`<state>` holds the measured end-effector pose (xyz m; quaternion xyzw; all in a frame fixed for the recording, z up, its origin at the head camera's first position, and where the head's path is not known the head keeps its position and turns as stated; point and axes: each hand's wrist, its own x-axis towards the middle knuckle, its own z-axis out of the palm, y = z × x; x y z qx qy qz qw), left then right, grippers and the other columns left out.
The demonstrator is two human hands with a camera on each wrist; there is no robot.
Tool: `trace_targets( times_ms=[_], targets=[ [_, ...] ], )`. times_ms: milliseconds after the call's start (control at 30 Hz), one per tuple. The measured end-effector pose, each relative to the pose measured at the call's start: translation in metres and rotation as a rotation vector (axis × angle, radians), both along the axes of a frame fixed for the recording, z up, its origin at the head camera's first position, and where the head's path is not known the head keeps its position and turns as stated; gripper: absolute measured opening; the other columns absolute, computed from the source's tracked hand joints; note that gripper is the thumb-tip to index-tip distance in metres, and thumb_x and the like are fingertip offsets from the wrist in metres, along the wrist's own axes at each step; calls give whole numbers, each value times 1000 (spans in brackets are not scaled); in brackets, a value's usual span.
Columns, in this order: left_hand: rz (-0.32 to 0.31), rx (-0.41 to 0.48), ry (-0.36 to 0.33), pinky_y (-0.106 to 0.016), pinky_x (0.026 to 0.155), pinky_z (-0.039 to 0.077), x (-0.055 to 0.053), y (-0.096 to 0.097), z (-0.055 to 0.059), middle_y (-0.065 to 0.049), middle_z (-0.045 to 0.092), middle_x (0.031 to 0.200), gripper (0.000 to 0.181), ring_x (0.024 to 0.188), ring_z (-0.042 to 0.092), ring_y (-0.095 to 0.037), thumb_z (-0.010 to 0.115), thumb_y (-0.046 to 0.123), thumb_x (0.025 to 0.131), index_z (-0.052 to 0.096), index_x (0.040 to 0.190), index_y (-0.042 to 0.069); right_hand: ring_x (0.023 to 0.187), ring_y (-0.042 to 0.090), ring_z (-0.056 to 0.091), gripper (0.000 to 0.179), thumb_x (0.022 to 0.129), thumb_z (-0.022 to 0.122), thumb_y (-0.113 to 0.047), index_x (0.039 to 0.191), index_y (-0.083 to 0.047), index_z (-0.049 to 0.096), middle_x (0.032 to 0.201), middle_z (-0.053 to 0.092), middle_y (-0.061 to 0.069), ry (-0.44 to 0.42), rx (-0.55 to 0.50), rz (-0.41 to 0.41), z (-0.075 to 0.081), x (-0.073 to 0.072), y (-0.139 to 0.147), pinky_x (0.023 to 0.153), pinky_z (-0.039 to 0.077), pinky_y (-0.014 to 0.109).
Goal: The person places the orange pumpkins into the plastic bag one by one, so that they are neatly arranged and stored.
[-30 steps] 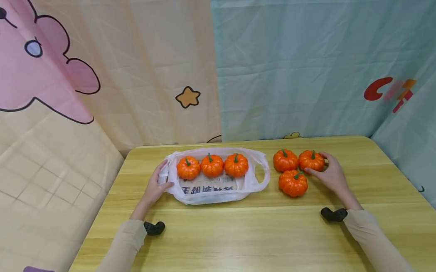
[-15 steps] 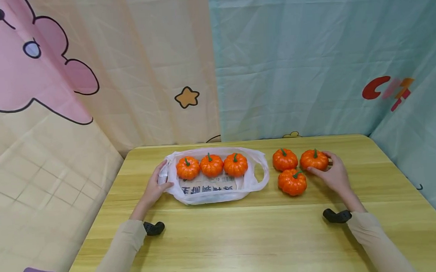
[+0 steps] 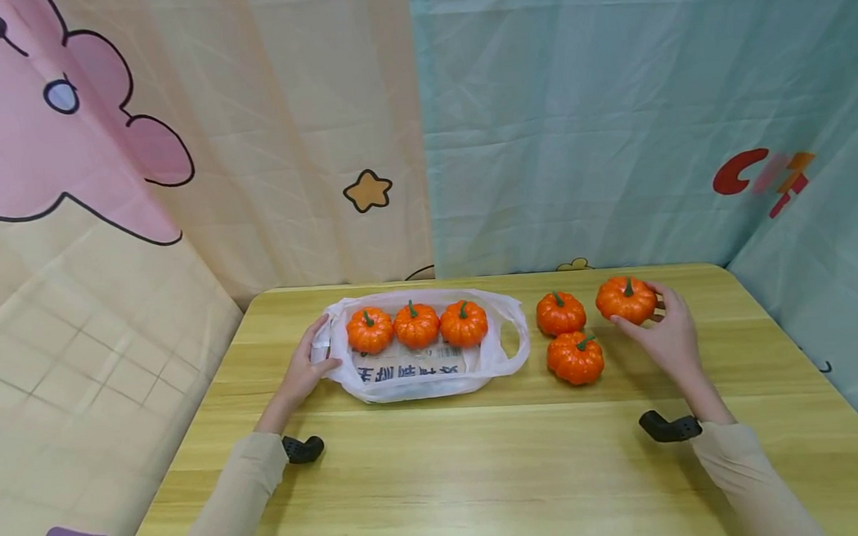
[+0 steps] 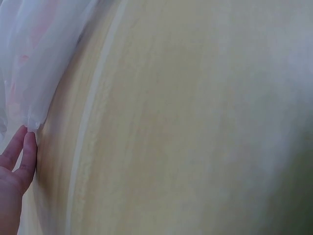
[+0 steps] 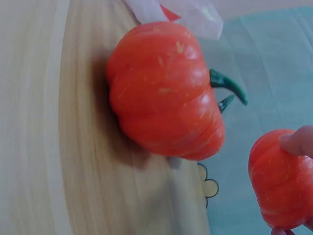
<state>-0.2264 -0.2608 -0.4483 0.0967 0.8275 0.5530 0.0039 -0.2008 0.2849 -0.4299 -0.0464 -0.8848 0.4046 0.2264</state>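
My right hand [image 3: 669, 331] grips a small orange pumpkin [image 3: 625, 300] by its right side, thumb in front, lifted off the table. The right wrist view shows the held pumpkin [image 5: 279, 181] at its right edge. Two more pumpkins are to its left on the table: a rear one [image 3: 560, 314] and a nearer one [image 3: 575, 359]. A white plastic bag [image 3: 422, 389] lies wide-mouthed with a row of three pumpkins [image 3: 416, 326] inside. At its left end my left hand [image 3: 310, 365] holds the bag, and in the left wrist view fingertips [image 4: 30, 139] meet the thin plastic [image 4: 44, 68].
A light wooden table [image 3: 449, 472] spans the foreground. Printed cloth [image 3: 612, 126] hangs behind and beside it. The bag's loop handle [image 3: 518, 344] points toward the loose pumpkins. Black wrist cameras [image 3: 303, 450] sit at both cuffs.
My right hand has drawn one pumpkin rightward from the loose group and raised it off the table. My left hand, the bag and the other pumpkins stay where they were.
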Motion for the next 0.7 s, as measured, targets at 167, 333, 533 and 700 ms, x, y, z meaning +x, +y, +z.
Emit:
trace_targets(
  times_ms=[167, 333, 533, 700],
  targets=[
    [0, 3, 1, -59, 118, 8, 0, 0, 0, -26, 13, 158, 79, 146, 9, -43, 60, -8, 82, 21, 150, -2, 110, 34, 48, 74, 76, 80, -20, 138, 1, 45, 131, 47, 25, 48, -14, 4, 11, 3, -13, 74, 35, 3],
    [-3, -1, 6, -59, 118, 8, 0, -1, 0, -26, 13, 158, 78, 146, 10, -42, 60, -8, 82, 21, 150, -3, 109, 28, 48, 72, 75, 80, -16, 137, -2, 47, 130, 48, 21, 107, -56, 10, 16, 2, -28, 75, 35, 0],
    [-3, -5, -8, -59, 118, 7, 0, -1, -1, -25, 12, 159, 78, 147, 8, -42, 60, -7, 83, 20, 150, -1, 108, 22, 47, 73, 73, 81, -13, 137, -3, 47, 130, 50, 17, 168, -106, 50, 17, -1, -51, 79, 39, 4],
    [-8, 14, -4, -59, 119, 7, -1, -1, -1, -25, 11, 158, 78, 146, 8, -42, 60, -8, 83, 20, 150, -2, 109, 23, 48, 74, 71, 82, -9, 136, -2, 48, 130, 51, 18, 240, -100, 122, 17, -3, -76, 81, 39, 4]
  ],
)
